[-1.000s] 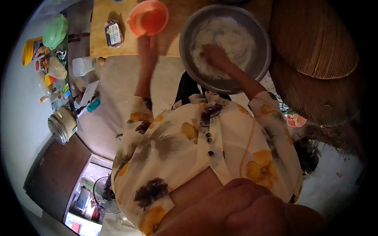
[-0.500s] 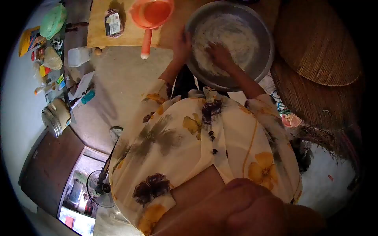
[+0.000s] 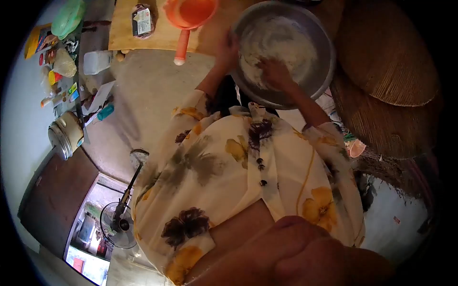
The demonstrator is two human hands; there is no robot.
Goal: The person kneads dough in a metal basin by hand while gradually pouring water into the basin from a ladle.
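Observation:
A wide grey metal basin (image 3: 326, 71) holds a pale, flour-like mixture (image 3: 286, 35) with swirl marks in it. At the basin's left side, my left hand (image 3: 228, 51) is closed on the rim. My right hand (image 3: 276, 75) is inside the basin, its somewhat blurred fingers stretched out and touching the mixture; nothing separate shows in them. Left of the basin stands an orange dipper (image 3: 182, 45), its handle jutting past the table edge. Farther left lies a dark packet with a white label (image 3: 142, 23).
The basin stands by the wooden table (image 3: 121, 28). Round woven trays (image 3: 381, 52) lie at the right. Along the left wall a shelf carries a green basket (image 3: 67, 19), a clear plastic tub (image 3: 98, 62) and a lidded pot (image 3: 66, 136). A fan (image 3: 118, 224) stands lower left.
My right hand has shifted slightly through the mixture, whose swirls look different. My left hand stays at the rim. The whole view has shifted a little.

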